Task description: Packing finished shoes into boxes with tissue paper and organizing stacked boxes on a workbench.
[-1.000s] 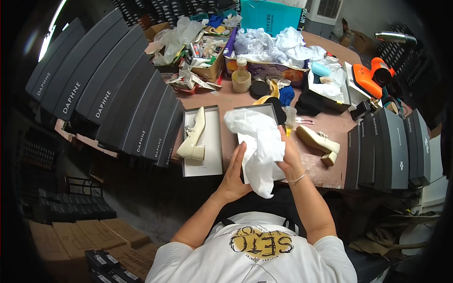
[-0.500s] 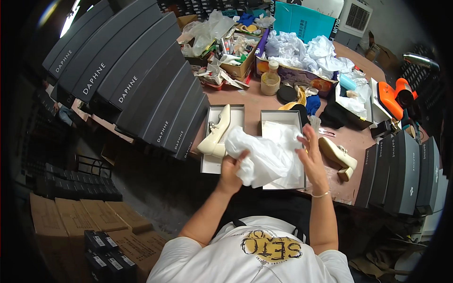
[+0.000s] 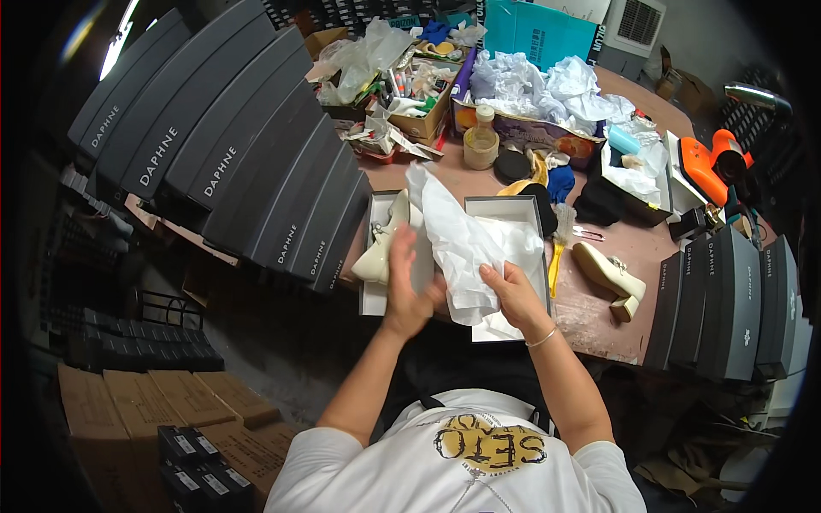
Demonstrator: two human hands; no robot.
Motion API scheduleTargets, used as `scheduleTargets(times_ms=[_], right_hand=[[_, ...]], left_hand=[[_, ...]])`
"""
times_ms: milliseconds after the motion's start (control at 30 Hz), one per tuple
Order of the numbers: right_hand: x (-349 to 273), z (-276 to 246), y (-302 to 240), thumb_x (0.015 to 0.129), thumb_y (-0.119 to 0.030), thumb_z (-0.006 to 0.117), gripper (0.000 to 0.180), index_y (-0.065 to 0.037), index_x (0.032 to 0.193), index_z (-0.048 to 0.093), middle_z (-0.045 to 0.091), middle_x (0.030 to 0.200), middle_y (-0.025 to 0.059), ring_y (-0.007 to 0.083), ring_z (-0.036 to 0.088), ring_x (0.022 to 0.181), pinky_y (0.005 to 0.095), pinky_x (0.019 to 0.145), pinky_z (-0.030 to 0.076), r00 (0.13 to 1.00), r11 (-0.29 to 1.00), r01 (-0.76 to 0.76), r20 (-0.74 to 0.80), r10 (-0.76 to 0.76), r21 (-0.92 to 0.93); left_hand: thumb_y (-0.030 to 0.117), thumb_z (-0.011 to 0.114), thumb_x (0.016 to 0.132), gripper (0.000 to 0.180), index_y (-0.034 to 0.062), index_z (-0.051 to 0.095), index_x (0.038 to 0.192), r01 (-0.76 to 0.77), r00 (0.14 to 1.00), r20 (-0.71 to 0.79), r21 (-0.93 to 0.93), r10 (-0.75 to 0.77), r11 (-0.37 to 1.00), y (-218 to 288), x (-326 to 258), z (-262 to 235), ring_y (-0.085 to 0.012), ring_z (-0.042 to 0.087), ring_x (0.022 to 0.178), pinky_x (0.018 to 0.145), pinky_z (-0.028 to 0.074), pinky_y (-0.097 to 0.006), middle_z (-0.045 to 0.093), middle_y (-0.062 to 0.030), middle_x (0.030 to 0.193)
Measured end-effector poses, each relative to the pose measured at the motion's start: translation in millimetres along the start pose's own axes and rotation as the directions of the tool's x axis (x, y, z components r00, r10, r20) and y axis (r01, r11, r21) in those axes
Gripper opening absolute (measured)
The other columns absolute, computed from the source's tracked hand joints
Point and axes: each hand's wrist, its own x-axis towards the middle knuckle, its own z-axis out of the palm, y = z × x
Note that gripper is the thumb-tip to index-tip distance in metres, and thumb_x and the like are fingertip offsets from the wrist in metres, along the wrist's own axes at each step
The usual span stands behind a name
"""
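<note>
My right hand grips a crumpled sheet of white tissue paper at its lower right edge. Beside the paper's left side, my left hand is raised with its fingers stretched apart, slightly blurred. A cream heeled shoe lies behind the left hand in a shallow grey-rimmed box part, partly covered. Under the tissue stands a second open box part with more white paper in it. To its right, another cream block-heeled shoe with an ornament lies on its side on the table.
Tall stacks of dark shoe boxes rise at the left, with more boxes at the right. Behind are a glue jar, a purple carton of crumpled paper, a yellow-handled brush and an orange tool.
My left hand has let go of the tissue and opened. My right hand, open before, has moved left and now grips the paper, which stands more upright.
</note>
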Motion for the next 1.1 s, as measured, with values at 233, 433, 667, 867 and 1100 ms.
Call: scheduleTargets(times_ms=[233, 433, 667, 867, 1100], right_hand=[[-1, 4, 13, 0.098, -0.036, 0.052, 0.040, 0.002, 0.100, 0.063, 0.064, 0.089, 0.0032, 0.0071, 0.055, 0.077, 0.0241, 0.067, 0.046, 0.991, 0.982, -0.124, -0.059, 0.117, -0.141], [-13, -19, 3, 0.099, -0.031, 0.051, 0.030, -0.003, 0.093, 0.061, 0.052, 0.075, -0.0059, 0.0031, 0.043, 0.065, 0.0219, 0.058, 0.040, 0.997, 0.922, -0.039, -0.082, 0.008, -0.385], [-79, -181, -73, 0.077, -0.028, 0.074, 0.055, -0.003, 0.120, 0.053, 0.057, 0.110, 0.0226, 0.0379, 0.056, 0.101, 0.0410, 0.089, 0.046, 0.621, 0.003, -0.221, -0.143, -0.770, -0.975], [-140, -242, -70, 0.064, -0.028, 0.082, 0.049, -0.009, 0.103, 0.059, 0.053, 0.121, 0.0164, 0.0339, 0.051, 0.113, 0.0448, 0.093, 0.041, 0.832, -0.251, -0.309, -0.133, -0.538, -0.918], [-132, -174, -48, 0.067, -0.020, 0.081, 0.064, -0.009, 0.119, 0.045, 0.042, 0.138, 0.0215, 0.0346, 0.059, 0.103, 0.0437, 0.087, 0.047, 0.942, -0.269, -0.258, -0.178, -0.286, -0.928]], left_hand=[[0.001, 0.067, 0.070, 0.044, 0.0073, 0.063, 0.113, -0.208, 0.975, 0.167, 0.445, 0.148, 0.871, -14, -31, 30, -0.0371, 0.042, 0.126, 0.105, 0.035, -0.047, 0.048, -0.0179, 0.131], [-0.010, 0.055, 0.073, 0.028, -0.0016, 0.063, 0.099, -0.077, 0.979, -0.106, 0.609, 0.176, 0.790, -17, 12, -1, -0.0330, 0.058, 0.100, 0.089, 0.047, -0.038, 0.059, -0.0154, 0.106], [-0.019, 0.037, 0.069, 0.049, -0.0034, 0.061, 0.109, 0.064, 0.997, -0.060, 0.148, -0.056, 0.987, -19, 21, -10, -0.0195, 0.058, 0.102, 0.093, 0.043, -0.029, 0.062, -0.0096, 0.103], [-0.016, 0.038, 0.069, 0.044, -0.0023, 0.060, 0.104, -0.003, 0.995, -0.096, 0.091, 0.012, 0.996, -15, 5, 18, -0.0237, 0.058, 0.100, 0.094, 0.042, -0.029, 0.060, -0.0118, 0.103], [-0.015, 0.052, 0.062, 0.032, -0.0009, 0.064, 0.088, -0.134, 0.987, 0.137, 0.372, 0.088, 0.919, -9, -7, 21, -0.0314, 0.058, 0.101, 0.089, 0.047, -0.036, 0.057, -0.0152, 0.105]])
